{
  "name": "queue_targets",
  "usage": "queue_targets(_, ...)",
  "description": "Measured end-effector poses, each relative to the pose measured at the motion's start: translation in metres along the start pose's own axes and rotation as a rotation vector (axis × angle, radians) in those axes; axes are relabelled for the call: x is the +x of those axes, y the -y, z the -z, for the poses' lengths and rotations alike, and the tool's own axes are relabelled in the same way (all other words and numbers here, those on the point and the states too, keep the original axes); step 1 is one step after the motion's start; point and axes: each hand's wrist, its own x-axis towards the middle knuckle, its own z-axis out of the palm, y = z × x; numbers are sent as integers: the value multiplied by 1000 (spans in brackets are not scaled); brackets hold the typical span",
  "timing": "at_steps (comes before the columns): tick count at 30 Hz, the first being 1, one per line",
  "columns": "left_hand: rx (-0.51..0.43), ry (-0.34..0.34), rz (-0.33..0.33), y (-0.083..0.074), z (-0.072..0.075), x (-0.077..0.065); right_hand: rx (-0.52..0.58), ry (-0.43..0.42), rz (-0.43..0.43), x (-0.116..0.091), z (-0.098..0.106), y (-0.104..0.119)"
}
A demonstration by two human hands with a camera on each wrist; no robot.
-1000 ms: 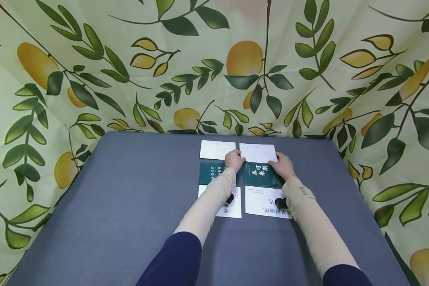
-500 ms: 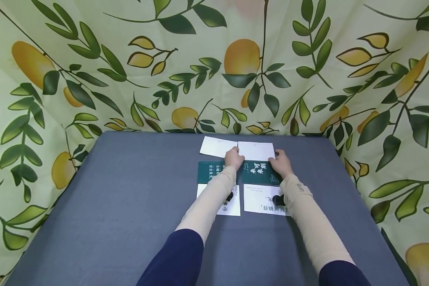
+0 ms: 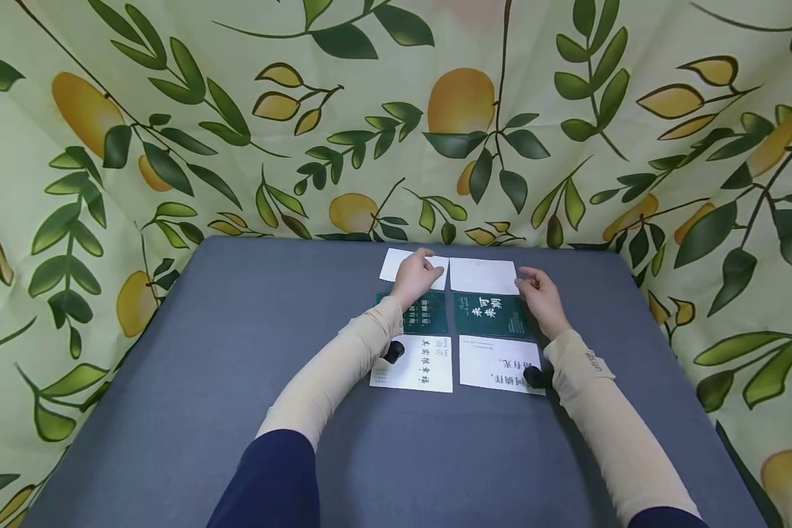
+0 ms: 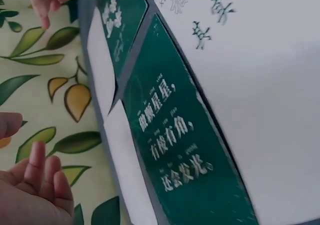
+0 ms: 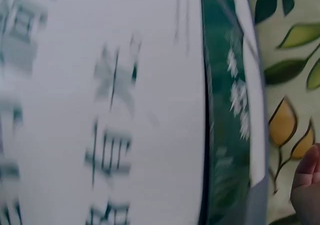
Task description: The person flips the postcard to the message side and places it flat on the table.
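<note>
Six cards lie in two columns. At the back are a left blank white card (image 3: 396, 262) and a right blank white card (image 3: 482, 276). Two green cards with white writing, a left one (image 3: 432, 314) and a right one (image 3: 491, 315), form the middle row. My left hand (image 3: 416, 280) hovers over the back left card, partly covering it, thumb and fingers apart with nothing between them, as the left wrist view also shows. Beside the back right card's right edge is my right hand (image 3: 543, 297), its fingers loosely bent and holding nothing.
White cards with dark writing, one left (image 3: 422, 374) and one right (image 3: 485, 359), make up the front row. All lie on a grey-blue cloth-covered table (image 3: 270, 330). A leaf-and-fruit patterned curtain (image 3: 383, 73) stands behind and at both sides.
The back left card, tilted half a second ago, now lies straighter beside the right one. Both hands have let go and moved apart, the left leftward, the right rightward.
</note>
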Motion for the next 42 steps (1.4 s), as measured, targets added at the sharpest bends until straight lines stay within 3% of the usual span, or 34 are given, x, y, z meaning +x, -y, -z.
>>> queue_targets(5,-20,2,16,11,13,-18,-2,55,41,-16,-15,24)
queue_targets(11,-27,26,125,31,21,-42,41,223,15,-34,-40,46)
queue_targets(19,-41,81,239,50,23,-61,103,362,-51,-51,-66,49)
queue_targets(25,-163,88,320,59,21,-69,138,443,-72,-61,-83,47)
queue_targets(33,-317,83,389,59,25,-78,204,478,-111,-65,-95,41)
queue_targets(42,-425,7,414,63,31,-77,200,459,-113,-68,-97,44)
